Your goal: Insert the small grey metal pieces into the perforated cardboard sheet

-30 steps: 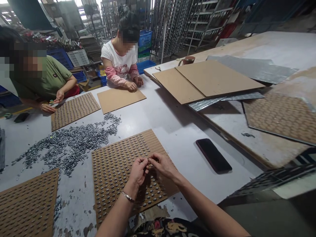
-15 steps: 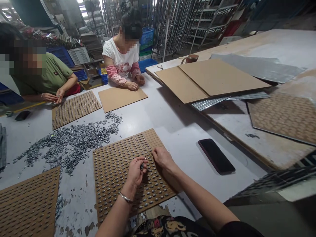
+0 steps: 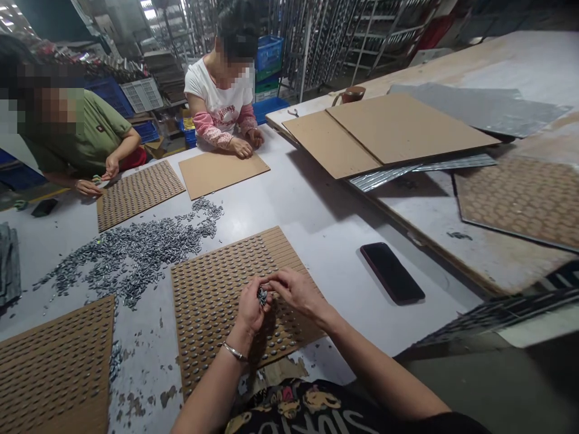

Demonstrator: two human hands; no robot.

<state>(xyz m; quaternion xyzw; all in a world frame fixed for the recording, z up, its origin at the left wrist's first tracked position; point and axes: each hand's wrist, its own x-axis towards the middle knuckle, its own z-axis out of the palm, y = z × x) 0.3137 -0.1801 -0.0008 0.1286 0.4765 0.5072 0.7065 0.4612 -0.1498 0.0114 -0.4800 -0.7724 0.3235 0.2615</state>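
My left hand [image 3: 252, 308] is curled round a small handful of grey oval metal-looking pieces [image 3: 262, 296], above a brown board [image 3: 283, 246]. Rows of the same pieces cover most of that board, and a grooved strip along its right side is bare. My right hand [image 3: 297, 293] meets the left one, its thumb and fingertips bent together by the handful. Whether a piece is between those fingertips is too small to tell.
Loose grey pieces [image 3: 140, 256] lie heaped beyond my board. Another filled board [image 3: 58, 367] is at lower left, a phone [image 3: 392, 273] at right. Across the table, two people work at a studded board [image 3: 140, 193] and a plain board [image 3: 226, 173]. Stacked boards [image 3: 416, 129] overhang the right table.
My right hand has moved left, off the board's grooved strip, to my left hand. The left hand has turned so that more of its handful shows. The co-worker in green has parted their hands.
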